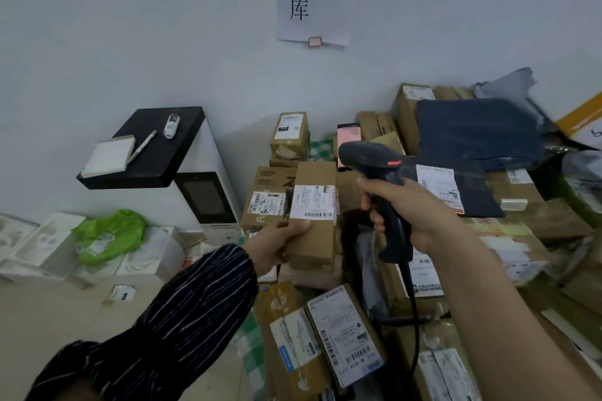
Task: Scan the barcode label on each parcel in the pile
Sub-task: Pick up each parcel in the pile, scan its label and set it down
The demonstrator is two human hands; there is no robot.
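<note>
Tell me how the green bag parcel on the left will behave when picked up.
The green bag parcel looks crumpled and soft, so it would probably sag. Its smooth plastic may slip. It seems thinly filled, so it is likely light.

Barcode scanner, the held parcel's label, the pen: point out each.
barcode scanner (368, 158), head view, on its black head.
label (313, 202), head view, middle of the white sheet.
pen (142, 146), head view, middle of its barrel.

A brown cardboard parcel (312, 238) sat at centre in the left hand (275, 246). At its three o'clock was a black plastic handheld scanner (369, 156) in the right hand (418, 216), at nine o'clock a white boxy printer (211, 153), at six o'clock a flat labelled cardboard carton (345, 335).
</note>
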